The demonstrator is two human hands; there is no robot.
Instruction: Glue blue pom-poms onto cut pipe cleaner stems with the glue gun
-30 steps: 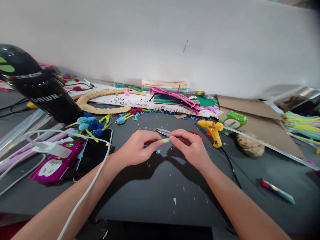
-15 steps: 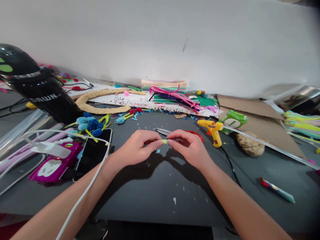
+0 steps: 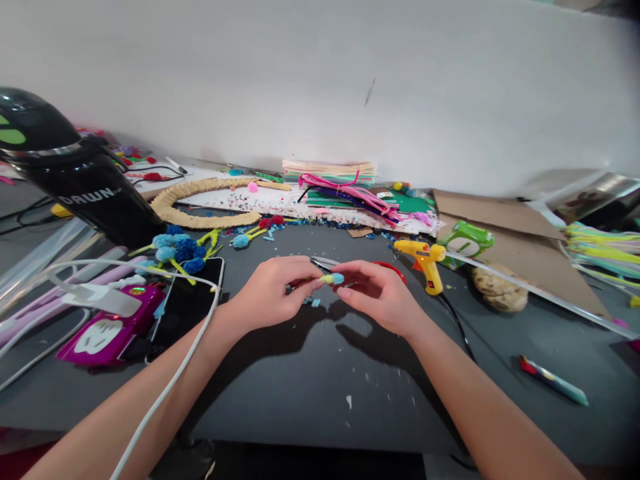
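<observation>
My left hand (image 3: 275, 290) pinches a small fuzzy pipe-cleaner bud (image 3: 332, 279) by its yellow-green end between thumb and fingers. The bud's light blue tip points to the right, toward my right hand (image 3: 384, 297). That hand's thumb and fingers are apart around the tip; whether a forefinger touches it I cannot tell. Behind both hands lie scissors (image 3: 326, 262), their blades and red handle partly hidden. Bits of light blue fluff (image 3: 315, 303) rest on the grey table (image 3: 320, 393) below the bud.
A yellow glue gun (image 3: 426, 261) and a green tape measure (image 3: 467, 240) stand to the right, near a marker-like tube (image 3: 553, 381). On the left are blue fuzzy flowers (image 3: 186, 252), a phone (image 3: 193, 313), a purple power strip (image 3: 113, 327) and a black bottle (image 3: 95, 187).
My right thumb and fingers have parted from the bud, so its blue tip now shows. My left hand keeps its pinch with little movement.
</observation>
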